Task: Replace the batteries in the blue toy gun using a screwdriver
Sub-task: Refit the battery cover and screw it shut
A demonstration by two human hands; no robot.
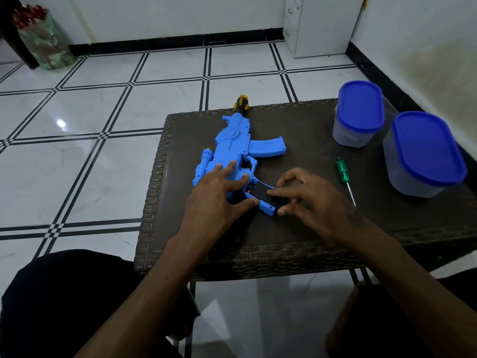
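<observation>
1. Nearest the camera are the person's dark-clothed knees, tucked up to the near edge of the table (309, 120), a dark woven-rimmed top, so both forearms can reach over it.

2. Left hand (216, 192) lies flat with fingers spread on the rear body of the blue toy gun (233, 143), pressing rather than gripping; that looks meant to keep the toy from sliding while the other hand works.

3. Right hand (307, 200) has its fingers curled at the pistol grip, fingertips on a black piece (263, 193) set in the grip. This is probably the battery cover or the batteries themselves; which one, I cannot tell.

4. The gun lies on its side toward the table's left edge, muzzle with a yellow-and-black tip (241, 102) overhanging the far edge, so the grip's compartment faces up.

5. Just to the right of the right hand lies the green-handled screwdriver (344, 177), untouched, blade toward the near edge, handy for the screw. A tiny speck beside the hand may be that screw.

6. Two blue-lidded containers (361, 115) stand at the far right corner, out of the working space.
</observation>
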